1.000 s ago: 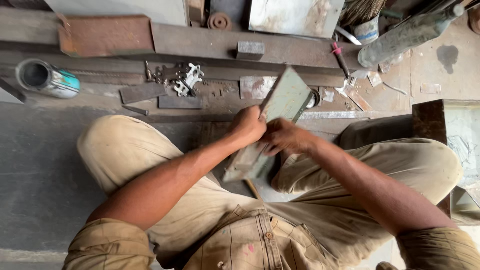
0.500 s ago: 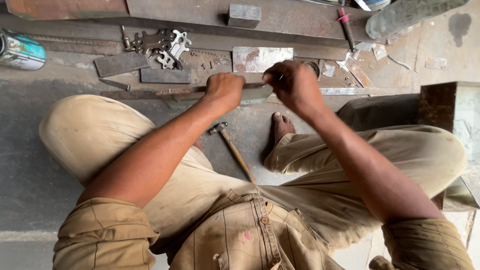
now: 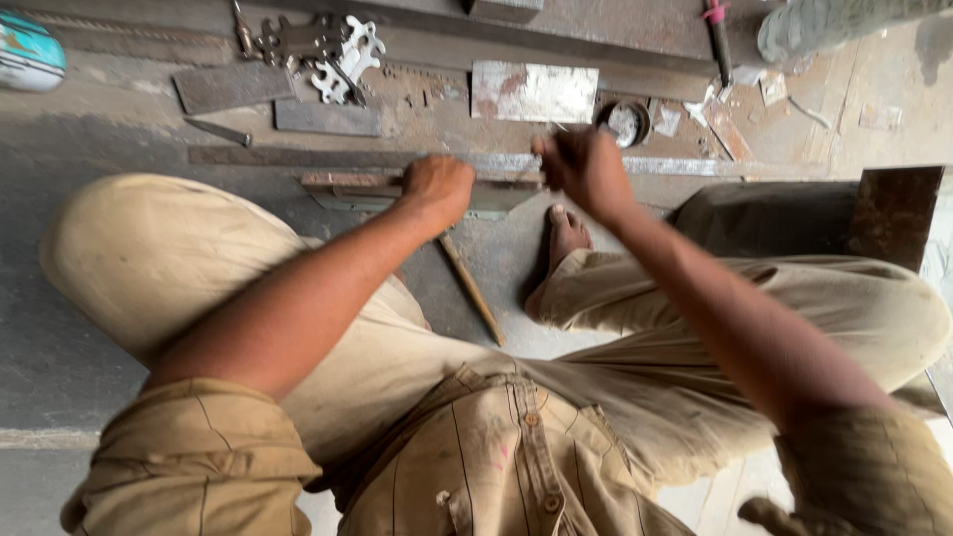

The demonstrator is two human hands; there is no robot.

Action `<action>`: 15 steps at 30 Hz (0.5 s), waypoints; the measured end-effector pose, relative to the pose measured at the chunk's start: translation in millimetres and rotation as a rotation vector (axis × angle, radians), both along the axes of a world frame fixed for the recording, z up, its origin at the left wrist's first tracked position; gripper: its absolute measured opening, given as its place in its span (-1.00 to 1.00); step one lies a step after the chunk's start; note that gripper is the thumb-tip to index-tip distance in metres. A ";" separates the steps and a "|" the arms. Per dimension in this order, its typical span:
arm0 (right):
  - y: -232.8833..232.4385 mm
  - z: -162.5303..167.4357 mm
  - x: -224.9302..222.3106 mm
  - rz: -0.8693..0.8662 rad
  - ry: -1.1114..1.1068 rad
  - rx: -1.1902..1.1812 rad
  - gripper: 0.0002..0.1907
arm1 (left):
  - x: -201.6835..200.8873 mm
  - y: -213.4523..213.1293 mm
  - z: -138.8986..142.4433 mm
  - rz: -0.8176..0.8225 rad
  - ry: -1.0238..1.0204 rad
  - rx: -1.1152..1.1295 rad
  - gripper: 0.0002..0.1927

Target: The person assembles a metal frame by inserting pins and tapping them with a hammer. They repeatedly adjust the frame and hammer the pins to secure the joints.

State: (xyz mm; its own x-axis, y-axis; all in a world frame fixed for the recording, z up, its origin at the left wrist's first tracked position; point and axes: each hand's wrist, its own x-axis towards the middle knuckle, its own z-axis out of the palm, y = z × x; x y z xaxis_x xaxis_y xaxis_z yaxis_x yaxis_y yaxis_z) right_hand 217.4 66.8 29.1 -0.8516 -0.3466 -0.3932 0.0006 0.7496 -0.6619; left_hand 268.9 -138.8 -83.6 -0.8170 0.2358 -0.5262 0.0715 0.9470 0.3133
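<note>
Metal strip (image 3: 516, 165), long and flat, lies on the floor just beyond the bare foot (image 3: 564, 238); left hand (image 3: 437, 189) is closed, pressing on it, right hand (image 3: 586, 171) pinches something small above it, likely marking or aligning; steady pressure seems needed next

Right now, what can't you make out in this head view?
- Left hand: its knuckles hide any grip on the metal strip.
- Right hand: blurred, so whatever the fingers pinch is unclear.
- Wooden handle: its top end sits under the left hand.
- Can: cut off by the left edge.
</note>
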 end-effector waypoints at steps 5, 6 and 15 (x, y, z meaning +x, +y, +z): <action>-58.0 -32.6 -6.0 0.331 0.585 0.111 -0.73 | -9.4 -1.2 2.1 -0.025 0.069 0.023 -0.81; -61.0 -36.8 11.5 0.412 0.581 0.239 -0.80 | -11.1 -2.2 0.9 -0.035 0.035 -0.013 -0.81; 12.0 -9.1 40.8 -0.113 0.014 -0.245 -0.73 | -9.3 -8.1 -23.8 0.054 0.130 0.102 -0.78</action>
State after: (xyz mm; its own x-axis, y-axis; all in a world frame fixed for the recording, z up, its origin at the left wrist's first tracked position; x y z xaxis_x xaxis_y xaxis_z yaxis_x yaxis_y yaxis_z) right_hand 258.1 78.7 20.0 -0.8950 -0.3322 -0.2976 0.0650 0.5630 -0.8239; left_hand 259.5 -146.9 -107.4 -0.8895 0.2368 -0.3907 0.0680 0.9143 0.3993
